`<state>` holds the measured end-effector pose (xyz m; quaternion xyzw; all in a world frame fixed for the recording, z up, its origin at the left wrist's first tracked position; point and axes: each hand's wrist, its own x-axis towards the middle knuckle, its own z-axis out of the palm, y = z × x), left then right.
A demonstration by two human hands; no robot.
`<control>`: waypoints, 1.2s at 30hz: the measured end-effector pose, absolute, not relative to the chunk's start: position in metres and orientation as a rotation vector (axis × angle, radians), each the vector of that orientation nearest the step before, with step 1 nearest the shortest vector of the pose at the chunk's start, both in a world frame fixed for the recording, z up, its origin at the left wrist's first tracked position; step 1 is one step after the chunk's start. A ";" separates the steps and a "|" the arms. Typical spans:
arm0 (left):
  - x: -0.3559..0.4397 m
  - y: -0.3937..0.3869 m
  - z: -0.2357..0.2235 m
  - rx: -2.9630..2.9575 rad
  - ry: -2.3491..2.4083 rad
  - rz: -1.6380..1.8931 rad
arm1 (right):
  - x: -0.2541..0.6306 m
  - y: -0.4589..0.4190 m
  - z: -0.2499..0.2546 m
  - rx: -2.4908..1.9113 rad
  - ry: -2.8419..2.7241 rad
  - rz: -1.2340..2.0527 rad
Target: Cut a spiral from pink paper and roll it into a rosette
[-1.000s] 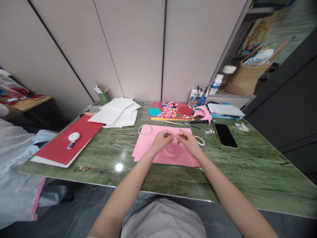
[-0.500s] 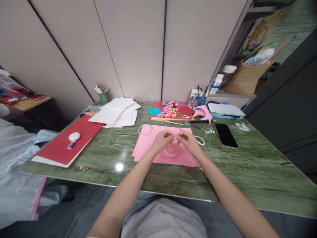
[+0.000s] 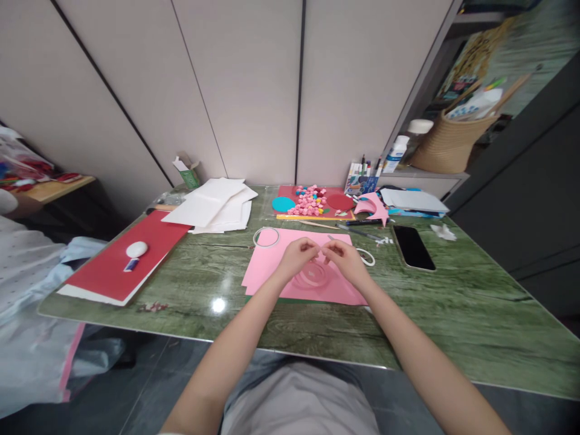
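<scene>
Over a stack of pink paper (image 3: 263,272), my left hand (image 3: 296,255) and my right hand (image 3: 343,258) meet fingertip to fingertip. Both are closed in a pinch; whatever sits between the fingers is too small to make out, perhaps a bit of pink. Below them on the paper lies a round, see-through ring shape (image 3: 312,277). A thin white ring (image 3: 266,229) rests at the paper's upper left corner. Beside my right hand a white loop (image 3: 366,257) shows, partly hidden by that hand. A small grey tip pokes out above the right fingers.
Behind the paper, pink paper balls (image 3: 310,202) lie on a red sheet with a blue disc (image 3: 283,204). A phone (image 3: 413,248) lies right. White sheets (image 3: 208,202) and a red board (image 3: 131,257) are left. A person's sleeve (image 3: 86,249) shows at the far left.
My hands stay in nearly the same place, still pinched together. At the far left, the other person's arm has shifted slightly.
</scene>
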<state>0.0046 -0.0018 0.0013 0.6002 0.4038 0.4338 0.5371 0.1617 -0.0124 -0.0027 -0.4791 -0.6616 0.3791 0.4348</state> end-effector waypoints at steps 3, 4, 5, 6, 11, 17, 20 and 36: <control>0.004 -0.001 0.000 1.439 0.963 1.031 | 0.161 -0.013 -0.001 -1.190 -1.643 0.943; 0.004 -0.001 -0.001 1.444 0.964 1.031 | 0.161 -0.013 -0.001 -1.191 -1.641 0.943; 0.004 0.000 -0.001 1.447 0.964 1.031 | 0.161 -0.013 -0.001 -1.193 -1.637 0.942; 0.003 0.000 -0.001 1.449 0.964 1.031 | 0.161 -0.013 -0.001 -1.194 -1.634 0.942; 0.003 -0.001 0.001 1.438 0.958 1.036 | 0.162 -0.012 -0.003 -1.201 -1.641 0.932; 0.004 -0.001 0.002 1.437 0.959 1.039 | 0.162 -0.013 -0.001 -1.215 -1.629 0.929; 0.004 -0.001 0.001 1.438 0.963 1.040 | 0.162 -0.014 0.000 -1.224 -1.614 0.931; 0.005 -0.003 0.002 1.425 0.960 1.032 | 0.161 -0.013 0.000 -1.227 -1.605 0.923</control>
